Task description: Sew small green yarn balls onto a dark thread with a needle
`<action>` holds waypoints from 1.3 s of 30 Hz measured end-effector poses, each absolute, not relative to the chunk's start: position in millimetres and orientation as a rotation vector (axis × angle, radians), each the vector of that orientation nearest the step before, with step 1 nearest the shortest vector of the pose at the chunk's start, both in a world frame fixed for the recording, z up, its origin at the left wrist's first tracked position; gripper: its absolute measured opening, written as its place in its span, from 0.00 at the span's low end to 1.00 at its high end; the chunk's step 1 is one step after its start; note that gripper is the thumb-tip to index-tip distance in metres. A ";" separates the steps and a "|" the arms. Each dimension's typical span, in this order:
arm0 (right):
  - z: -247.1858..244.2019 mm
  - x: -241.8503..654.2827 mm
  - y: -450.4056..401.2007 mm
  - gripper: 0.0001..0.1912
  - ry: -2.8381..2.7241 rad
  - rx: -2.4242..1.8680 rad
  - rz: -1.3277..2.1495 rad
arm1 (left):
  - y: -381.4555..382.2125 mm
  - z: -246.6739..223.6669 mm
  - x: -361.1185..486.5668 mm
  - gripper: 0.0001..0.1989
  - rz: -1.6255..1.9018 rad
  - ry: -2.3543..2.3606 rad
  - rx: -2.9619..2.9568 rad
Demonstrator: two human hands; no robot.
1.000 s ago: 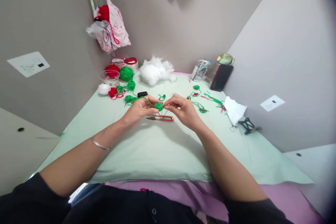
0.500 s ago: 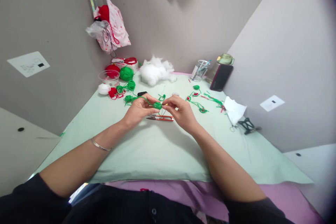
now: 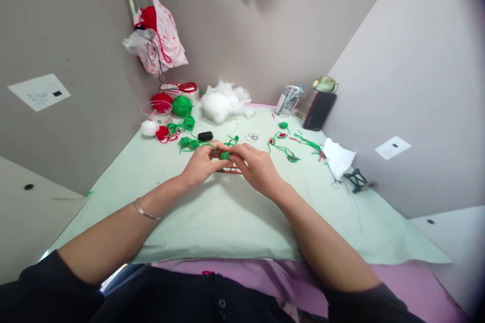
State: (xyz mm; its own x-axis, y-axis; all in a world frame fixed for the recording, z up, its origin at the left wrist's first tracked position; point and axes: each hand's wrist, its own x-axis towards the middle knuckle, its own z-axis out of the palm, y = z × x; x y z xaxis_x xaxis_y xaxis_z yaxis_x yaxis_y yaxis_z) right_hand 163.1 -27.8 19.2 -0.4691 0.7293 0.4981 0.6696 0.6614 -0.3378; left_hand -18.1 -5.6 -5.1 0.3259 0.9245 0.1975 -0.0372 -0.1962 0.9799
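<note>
A small green crocheted piece (image 3: 225,156) is between my two hands, above the table. My left hand (image 3: 202,163) is closed on its left side, thumb below, with a green yarn strand running over the fingers. My right hand (image 3: 255,165) closes on the piece from the right, its fingers curled over the top; whether it also holds a thin tool is hidden. Just beneath the hands lie orange thread snips (image 3: 231,169), partly covered. Behind the fingers are a black spool-like object (image 3: 205,136) and a small clear round case (image 3: 252,137).
Green yarn (image 3: 182,106), a clear tub (image 3: 156,111) and white stuffing (image 3: 225,102) stand at the back. Small green-and-red crocheted pieces (image 3: 293,158) lie right. Farther right are a phone (image 3: 320,111), a clear cup (image 3: 288,102), white paper (image 3: 338,157) and a black stand (image 3: 357,180).
My right hand has moved left and its fingers now reach over the green piece, covering more of it and the snips. The round case behind shows more fully.
</note>
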 end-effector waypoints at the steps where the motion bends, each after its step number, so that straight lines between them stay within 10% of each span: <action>1: 18.5 163.1 -28.2 0.11 -2.310 -1.113 0.045 | -5.7 -6.2 -17.4 0.14 1.096 0.869 1.524; 12: 25.3 163.5 -35.2 0.10 -2.017 -0.792 -0.013 | -7.4 1.8 -19.4 0.08 1.185 0.980 1.889; 22: 70.2 195.4 -47.3 0.14 -1.637 -0.584 1.446 | 17.3 -14.9 -36.1 0.17 1.274 1.093 1.868; 39: 66.7 206.7 -43.2 0.10 -1.819 -0.342 1.767 | 10.0 -3.1 -33.5 0.19 1.136 0.840 1.377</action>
State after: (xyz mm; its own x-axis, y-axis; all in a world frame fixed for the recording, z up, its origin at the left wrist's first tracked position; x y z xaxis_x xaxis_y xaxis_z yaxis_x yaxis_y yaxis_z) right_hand 206.7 -43.2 66.7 -0.8021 0.5545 0.2216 -0.2056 0.0919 -0.9743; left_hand -33.5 10.0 -3.1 0.2864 0.9434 0.1672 -0.1167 -0.1388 0.9834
